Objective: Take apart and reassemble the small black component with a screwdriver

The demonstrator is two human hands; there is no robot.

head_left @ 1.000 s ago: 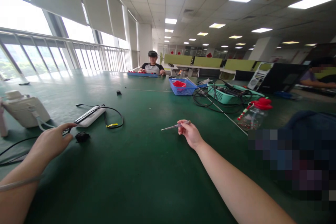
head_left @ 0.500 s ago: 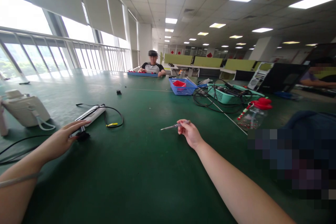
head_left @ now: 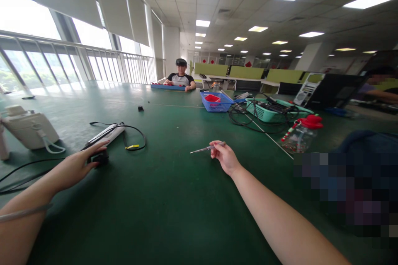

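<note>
My left hand point(head_left: 75, 165) is at the near end of a white power strip point(head_left: 110, 134), thumb and fingers closed about a small black block-like object point(head_left: 100, 158). Its exact kind is partly hidden by the fingers. Between the thumb and fingers of my right hand point(head_left: 226, 158) is a slim screwdriver point(head_left: 207, 148) with a clear handle, held above the green table, its metal tip pointing left. A black cable point(head_left: 144, 136) with a yellow tag loops beside the power strip.
At left stands a beige bottle point(head_left: 29, 128) with a strap. A blue basket point(head_left: 217, 102), a green basket point(head_left: 273, 112) full of cables and a red-lidded bottle point(head_left: 300, 134) are to the right. Across the table point(head_left: 174, 207) sits a person point(head_left: 180, 78) with a blue tray.
My left hand has lowered slightly and its fingers have closed in around the black object, which now sits a little higher and turned. My right hand and the screwdriver stay nearly still.
</note>
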